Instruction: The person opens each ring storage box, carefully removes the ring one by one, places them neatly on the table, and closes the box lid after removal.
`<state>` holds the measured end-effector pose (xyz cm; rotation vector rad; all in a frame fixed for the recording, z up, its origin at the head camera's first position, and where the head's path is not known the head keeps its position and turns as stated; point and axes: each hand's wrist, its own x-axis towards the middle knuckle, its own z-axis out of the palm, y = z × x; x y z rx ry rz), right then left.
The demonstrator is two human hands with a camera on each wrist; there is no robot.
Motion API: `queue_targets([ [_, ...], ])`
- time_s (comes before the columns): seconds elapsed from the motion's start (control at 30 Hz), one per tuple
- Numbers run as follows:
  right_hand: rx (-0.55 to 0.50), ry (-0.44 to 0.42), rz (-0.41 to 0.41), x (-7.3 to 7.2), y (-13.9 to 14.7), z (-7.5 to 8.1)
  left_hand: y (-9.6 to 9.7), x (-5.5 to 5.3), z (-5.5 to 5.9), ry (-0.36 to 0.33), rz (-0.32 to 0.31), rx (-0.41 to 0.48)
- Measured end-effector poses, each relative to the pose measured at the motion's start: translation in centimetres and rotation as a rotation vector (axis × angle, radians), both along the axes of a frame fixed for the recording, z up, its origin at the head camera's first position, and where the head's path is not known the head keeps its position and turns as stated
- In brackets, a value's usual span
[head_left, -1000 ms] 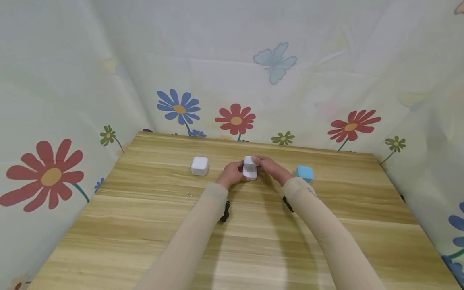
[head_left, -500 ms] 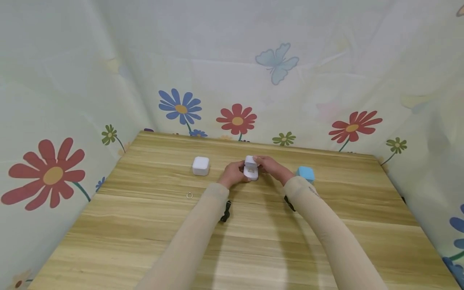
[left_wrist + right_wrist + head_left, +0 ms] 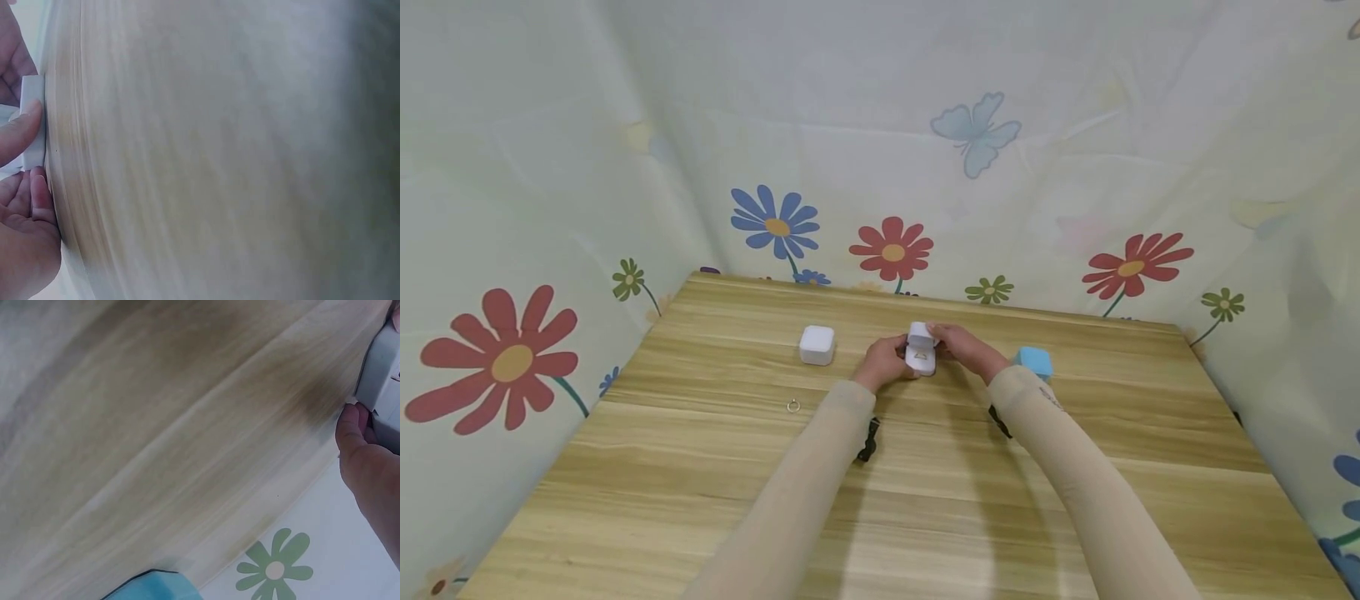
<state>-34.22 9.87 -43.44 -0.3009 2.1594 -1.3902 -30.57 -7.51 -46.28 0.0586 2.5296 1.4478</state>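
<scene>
A small white ring box (image 3: 921,369) stands with its lid raised, a gold-coloured ring (image 3: 921,356) showing inside. My left hand (image 3: 880,364) grips the base from the left. In the left wrist view, a thumb lies across the front wall of the box (image 3: 33,140). From the other side, my right hand (image 3: 967,347) holds the raised lid (image 3: 920,335), thumb on top. The right wrist view has this hand's fingers (image 3: 351,428) at the box's side, near the hinge. Most of the left fingers are hidden behind the box in the head view.
A closed white box (image 3: 817,346) stands left of the hands, with a loose ring (image 3: 793,406) nearer on the wooden table (image 3: 700,467). A light-blue box (image 3: 1035,361) sits right, partly behind the right sleeve. Floral cloth (image 3: 820,125) hangs beyond the table's back edge.
Both hands keep their hold on the ring box, with barely any motion. The ring inside shows a little more clearly now. The head view has shifted slightly.
</scene>
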Motion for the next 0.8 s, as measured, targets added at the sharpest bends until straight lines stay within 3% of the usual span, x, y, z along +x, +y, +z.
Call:
queue_targets([
  [0.8, 0.011, -0.087, -0.040, -0.25, -0.12, 0.61, -0.03, 0.34, 0.33, 0.014, -0.008, -0.003],
])
